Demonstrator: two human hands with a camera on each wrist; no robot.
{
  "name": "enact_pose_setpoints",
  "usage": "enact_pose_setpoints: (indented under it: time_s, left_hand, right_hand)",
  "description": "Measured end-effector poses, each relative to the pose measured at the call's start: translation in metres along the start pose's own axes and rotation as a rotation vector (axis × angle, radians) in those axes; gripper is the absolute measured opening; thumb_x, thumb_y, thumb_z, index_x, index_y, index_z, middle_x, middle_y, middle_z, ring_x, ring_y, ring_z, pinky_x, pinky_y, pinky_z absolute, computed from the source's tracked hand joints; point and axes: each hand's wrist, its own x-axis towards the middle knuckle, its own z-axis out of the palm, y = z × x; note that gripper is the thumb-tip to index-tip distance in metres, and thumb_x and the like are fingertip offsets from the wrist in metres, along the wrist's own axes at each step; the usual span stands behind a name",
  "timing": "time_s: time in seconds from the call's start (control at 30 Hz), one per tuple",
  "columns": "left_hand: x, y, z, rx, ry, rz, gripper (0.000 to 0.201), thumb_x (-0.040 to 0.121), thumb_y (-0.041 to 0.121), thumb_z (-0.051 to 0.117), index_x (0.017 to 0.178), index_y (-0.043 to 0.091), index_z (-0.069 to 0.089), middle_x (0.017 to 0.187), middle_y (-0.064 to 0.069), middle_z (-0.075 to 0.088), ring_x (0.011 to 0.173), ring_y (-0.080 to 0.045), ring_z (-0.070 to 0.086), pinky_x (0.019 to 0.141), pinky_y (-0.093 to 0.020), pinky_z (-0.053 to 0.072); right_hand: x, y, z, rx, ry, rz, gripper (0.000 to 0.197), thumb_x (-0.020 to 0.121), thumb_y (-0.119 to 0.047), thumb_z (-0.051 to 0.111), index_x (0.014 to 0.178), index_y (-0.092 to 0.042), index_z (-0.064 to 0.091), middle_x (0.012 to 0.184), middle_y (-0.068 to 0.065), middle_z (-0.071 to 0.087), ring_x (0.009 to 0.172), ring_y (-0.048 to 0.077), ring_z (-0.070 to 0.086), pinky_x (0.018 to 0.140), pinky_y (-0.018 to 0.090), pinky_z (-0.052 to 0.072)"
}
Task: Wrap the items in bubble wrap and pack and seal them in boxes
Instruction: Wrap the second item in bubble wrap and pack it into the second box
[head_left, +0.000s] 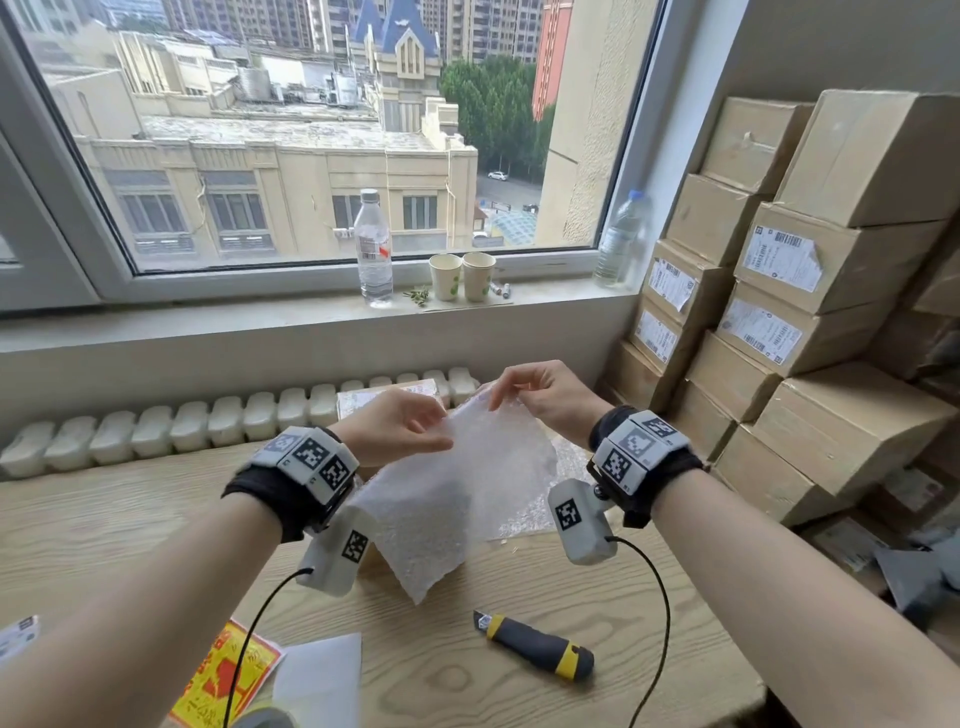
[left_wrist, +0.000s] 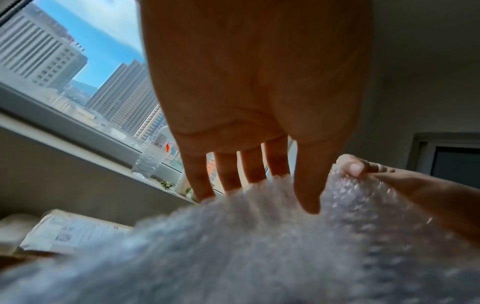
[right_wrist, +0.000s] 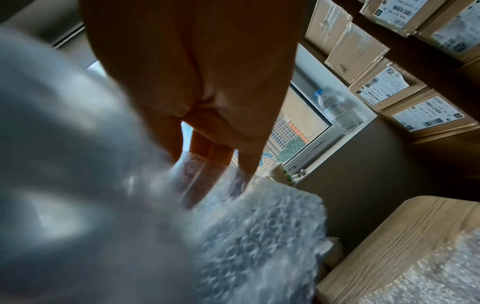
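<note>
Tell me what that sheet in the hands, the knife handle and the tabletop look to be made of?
Sheet: clear plastic bubble wrap, with glinting little blisters. Knife: apparently hard yellow plastic with black, perhaps rubbery, grip sections, matte. Tabletop: pale wood or wood-look laminate, with printed-looking grain; I cannot tell which.

A sheet of bubble wrap (head_left: 457, 483) is hanging between the left hand (head_left: 395, 426) and the right hand (head_left: 540, 395), which are pinching its top edge, and it is screening the middle of the wooden table (head_left: 104, 525) behind it. A utility knife (head_left: 532, 644) is lying on the near side, just beyond the sheet's lower corner. A red and yellow leaflet (head_left: 223, 675) and a white sheet (head_left: 322, 675) are occupying the near left edge. Bare wood is lying open to the left of the hands. Stacked cardboard boxes (head_left: 810, 312) are walling off the right side. Behind, a radiator (head_left: 208, 421) is running along the wall, and a water bottle (head_left: 373, 249) and two paper cups (head_left: 462, 275) are standing on the windowsill (head_left: 208, 317).
</note>
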Motion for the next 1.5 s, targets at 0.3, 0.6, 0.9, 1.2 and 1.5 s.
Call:
enact_pose_setpoints:
  time_s: [0.3, 0.6, 0.9, 1.2, 1.5]
  left_hand:
    - [-0.010, -0.028, -0.012, -0.222, 0.275, -0.108, 0.009, 0.086, 0.013, 0.066, 0.081, 0.013, 0.059, 0.088, -0.011, 0.072, 0.083, -0.024, 0.067, 0.079, -0.036, 0.050]
    - [-0.018, -0.035, -0.015, -0.725, 0.422, -0.190, 0.008, 0.088, 0.014, 0.059, 0.089, 0.008, 0.054, 0.098, -0.012, 0.071, 0.077, -0.021, 0.067, 0.066, -0.030, 0.056]
    - [-0.031, -0.061, -0.016, -0.635, 0.230, -0.404, 0.019, 0.089, 0.015, 0.061, 0.105, 0.006, 0.059, 0.094, -0.011, 0.064, 0.081, -0.024, 0.063, 0.070, -0.031, 0.052]
    - [-0.030, -0.079, -0.007, -0.701, 0.205, -0.433, 0.016, 0.090, 0.000, 0.055, 0.104, 0.010, 0.055, 0.088, -0.019, 0.063, 0.065, -0.024, 0.063, 0.058, -0.030, 0.056]
    - [-0.027, -0.077, 0.006, -0.703, 0.326, -0.614, 0.029, 0.092, 0.035, 0.052, 0.101, 0.008, 0.058, 0.104, -0.011, 0.060, 0.080, -0.026, 0.066, 0.056, -0.032, 0.055]
  right_hand:
    - [0.007, 0.012, 0.006, 0.200, 0.000, 0.256, 0.058, 0.085, -0.056, 0.044, 0.115, -0.010, 0.062, 0.102, 0.003, 0.070, 0.099, 0.016, 0.064, 0.098, 0.038, 0.043]
    - [0.012, 0.042, 0.039, 0.427, -0.169, 0.357, 0.094, 0.050, -0.062, 0.082, 0.124, -0.011, 0.054, 0.116, 0.014, 0.059, 0.109, 0.027, 0.057, 0.095, 0.039, 0.047]
    - [0.019, 0.059, 0.053, 0.393, -0.086, 0.327, 0.027, 0.086, -0.002, 0.063, 0.113, -0.007, 0.063, 0.082, 0.005, 0.072, 0.070, 0.016, 0.070, 0.068, 0.028, 0.058]
    - [0.027, 0.074, 0.059, 0.449, -0.006, 0.417, 0.017, 0.088, 0.011, 0.053, 0.096, -0.001, 0.062, 0.084, 0.014, 0.066, 0.061, 0.014, 0.068, 0.056, 0.023, 0.057]
    - [0.055, 0.088, 0.072, 0.399, 0.003, 0.495, 0.027, 0.088, 0.014, 0.047, 0.087, -0.001, 0.069, 0.088, 0.012, 0.068, 0.063, 0.015, 0.067, 0.054, 0.021, 0.055]
